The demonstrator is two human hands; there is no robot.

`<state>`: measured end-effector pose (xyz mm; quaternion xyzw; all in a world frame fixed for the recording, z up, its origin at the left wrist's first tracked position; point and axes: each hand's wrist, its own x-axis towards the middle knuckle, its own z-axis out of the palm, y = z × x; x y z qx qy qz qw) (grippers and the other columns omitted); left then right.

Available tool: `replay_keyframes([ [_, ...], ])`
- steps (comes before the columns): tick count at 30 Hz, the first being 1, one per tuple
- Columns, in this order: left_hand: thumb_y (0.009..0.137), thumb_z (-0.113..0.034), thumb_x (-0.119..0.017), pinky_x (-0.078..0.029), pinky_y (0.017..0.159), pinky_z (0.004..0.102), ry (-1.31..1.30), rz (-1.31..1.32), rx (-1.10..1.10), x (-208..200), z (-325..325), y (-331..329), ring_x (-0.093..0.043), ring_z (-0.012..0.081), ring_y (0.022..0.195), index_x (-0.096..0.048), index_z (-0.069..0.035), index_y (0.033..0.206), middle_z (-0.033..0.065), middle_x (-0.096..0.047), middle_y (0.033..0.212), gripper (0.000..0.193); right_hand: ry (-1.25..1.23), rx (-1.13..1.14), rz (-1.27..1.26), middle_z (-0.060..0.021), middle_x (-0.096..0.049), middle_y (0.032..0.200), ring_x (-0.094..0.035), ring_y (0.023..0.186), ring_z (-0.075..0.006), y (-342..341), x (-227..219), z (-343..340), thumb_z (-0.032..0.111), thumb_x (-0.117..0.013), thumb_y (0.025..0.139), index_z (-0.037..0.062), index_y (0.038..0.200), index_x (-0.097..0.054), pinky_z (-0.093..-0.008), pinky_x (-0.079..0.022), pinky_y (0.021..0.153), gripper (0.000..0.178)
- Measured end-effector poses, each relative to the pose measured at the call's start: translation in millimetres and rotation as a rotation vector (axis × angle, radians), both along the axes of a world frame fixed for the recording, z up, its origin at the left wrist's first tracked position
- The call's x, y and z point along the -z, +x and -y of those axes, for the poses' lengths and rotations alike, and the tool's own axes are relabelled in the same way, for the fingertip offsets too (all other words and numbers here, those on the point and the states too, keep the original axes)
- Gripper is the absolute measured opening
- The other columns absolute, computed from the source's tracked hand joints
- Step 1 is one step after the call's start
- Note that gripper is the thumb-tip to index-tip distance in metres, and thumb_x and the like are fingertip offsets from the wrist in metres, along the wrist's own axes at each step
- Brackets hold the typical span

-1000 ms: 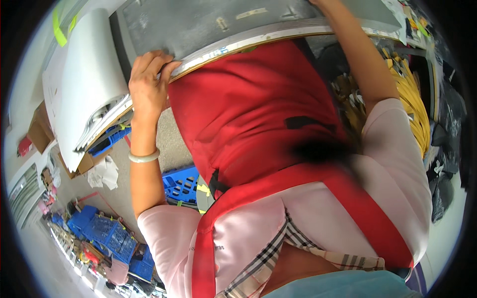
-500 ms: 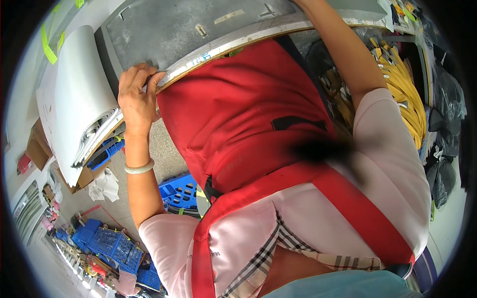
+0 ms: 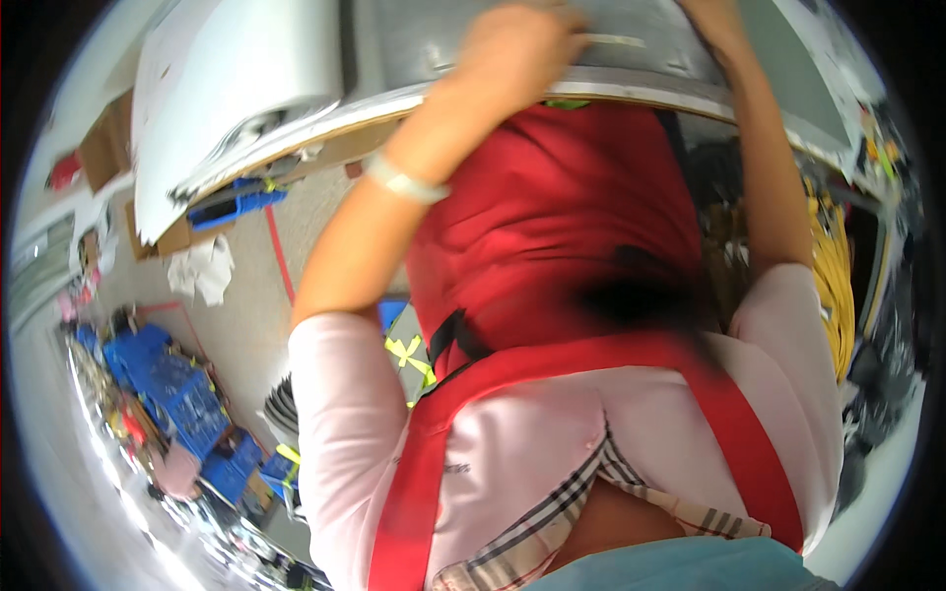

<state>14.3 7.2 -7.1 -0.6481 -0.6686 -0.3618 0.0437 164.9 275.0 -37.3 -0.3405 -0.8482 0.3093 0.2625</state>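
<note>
My left hand (image 3: 522, 49) is over the grey board (image 3: 650, 67) on the worktable, its fingers smeared by motion beside a small pale strip (image 3: 619, 40). Whether anything is held in them I cannot make out. At the top edge of the picture, my right hand (image 3: 711, 18) reaches onto the far right part of the same board; its fingers are cut off from view. Left of the board lies a thick folded-over stack of white sheets (image 3: 236, 74), its ends hanging past the table's front edge (image 3: 394, 116).
A red apron covers my front, close against the table edge. Yellow bundled pieces (image 3: 833, 286) hang at the right, near black plastic bags (image 3: 872, 369). Blue crates (image 3: 187, 394), a cardboard box (image 3: 106, 143) and a crumpled white cloth (image 3: 202, 268) are at the left.
My left hand has left the table's front edge and moved right and farther in over the board. The view has shifted, so the white sheets appear farther right.
</note>
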Motion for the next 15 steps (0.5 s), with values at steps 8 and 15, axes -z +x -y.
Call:
replay_keyframes([
  [8, 0.096, -0.023, -0.062, -0.053, 0.084, 0.0454, -0.100, -0.125, -0.142, 43.8, -58.2, 7.8, -0.067, 0.0340, 0.093, -0.068, -0.007, 0.095, 0.0138, -0.067, 0.096, 0.017, -0.224, -0.015, -0.182, -0.0006, -0.062, 0.080, -0.056, 0.077, -0.0108, 6.2, 3.5, -2.9, 0.017, -0.073, 0.092, 0.0048, 0.088, -0.068, -0.0284, -0.045, 0.071, 0.014],
  [15, 0.098, -0.027, -0.060, -0.033, 0.110, 0.0642, -0.089, -0.223, -0.289, 42.8, -51.2, 10.7, -0.054, 0.0335, 0.123, -0.068, -0.012, 0.124, 0.0145, -0.060, 0.124, 0.030, -0.234, -0.081, -0.001, -0.0014, -0.069, 0.085, -0.060, 0.073, -0.0091, 46.9, -19.9, 47.4, 0.018, -0.068, 0.098, 0.0063, 0.099, -0.070, -0.0256, -0.047, 0.067, 0.012],
])
